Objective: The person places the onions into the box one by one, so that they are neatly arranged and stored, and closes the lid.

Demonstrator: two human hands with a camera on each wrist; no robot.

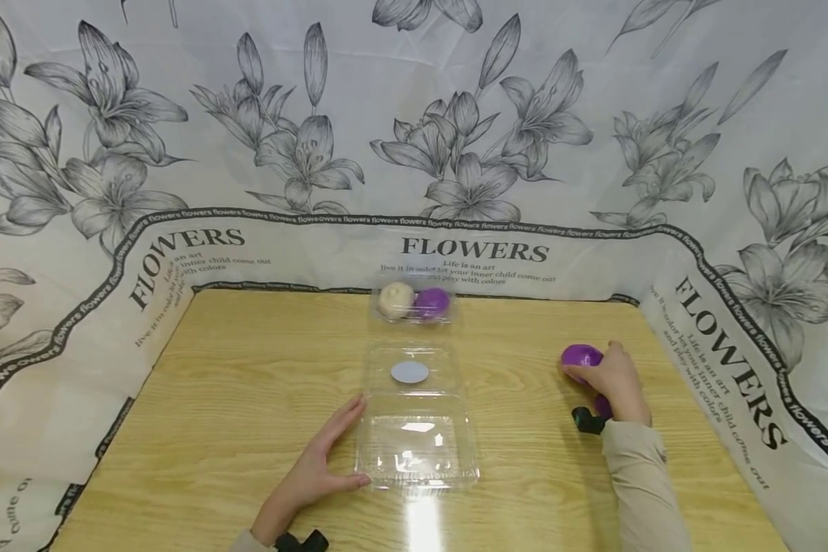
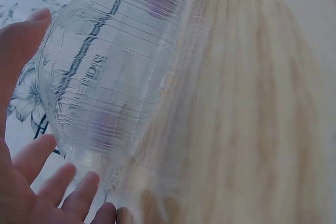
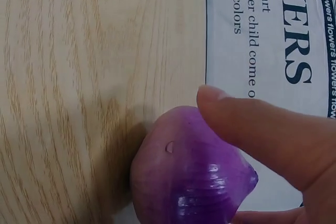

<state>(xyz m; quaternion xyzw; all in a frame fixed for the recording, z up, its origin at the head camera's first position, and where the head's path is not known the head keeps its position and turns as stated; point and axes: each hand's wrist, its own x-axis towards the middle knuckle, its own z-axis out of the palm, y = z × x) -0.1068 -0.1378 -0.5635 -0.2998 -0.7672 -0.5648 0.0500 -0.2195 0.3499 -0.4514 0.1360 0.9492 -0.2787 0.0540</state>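
Note:
An open clear plastic clamshell container (image 1: 417, 406) lies in the middle of the table, with a pale oval label on its far half. My left hand (image 1: 323, 460) is beside its left edge, thumb and fingers spread; fingertips also show near the ribbed plastic (image 2: 113, 72) in the left wrist view. On the right side, my right hand (image 1: 617, 379) grips a shiny purple onion (image 1: 581, 357). In the right wrist view the thumb lies along the onion (image 3: 191, 171), and most other fingers are hidden. Another purple thing (image 1: 602, 406) shows partly behind the right wrist.
At the table's far edge stands a clear container (image 1: 414, 318) holding one cream-coloured and one purple onion-like thing. A flower-printed cloth (image 1: 476, 257) rises behind and along both sides of the wooden table (image 1: 248, 368). Dark straps with cameras sit on both wrists.

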